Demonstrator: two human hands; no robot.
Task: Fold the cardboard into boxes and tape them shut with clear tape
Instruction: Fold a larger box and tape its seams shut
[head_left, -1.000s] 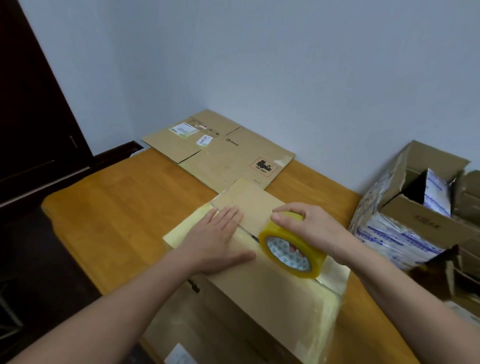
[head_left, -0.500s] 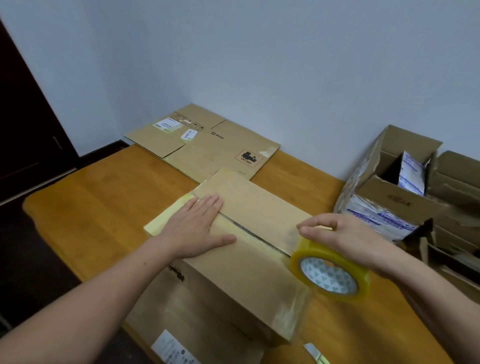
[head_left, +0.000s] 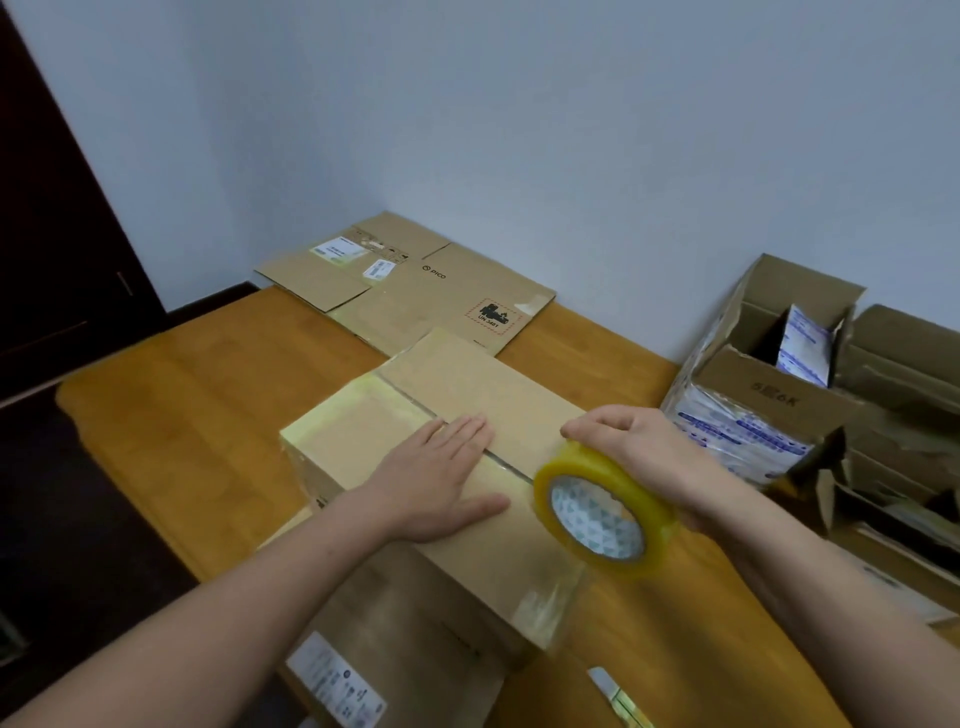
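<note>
On the bench (head_left: 197, 415), at its centre, we press our left hand (head_left: 436, 488) flat with straight fingers (head_left: 462, 431) on the box (head_left: 467, 374), while our right hand (head_left: 644, 457) grips the tape roll (head_left: 597, 519) at the left hand's three o'clock, flattened cardboard (head_left: 415, 296) lying at twelve o'clock

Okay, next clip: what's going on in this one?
A person is taping a folded cardboard box shut on a wooden table. The left hand lies flat on the box top, fingertips at the centre seam. The right hand grips a roll of clear tape at the seam's near end. Flattened cardboard lies by the wall.
</note>
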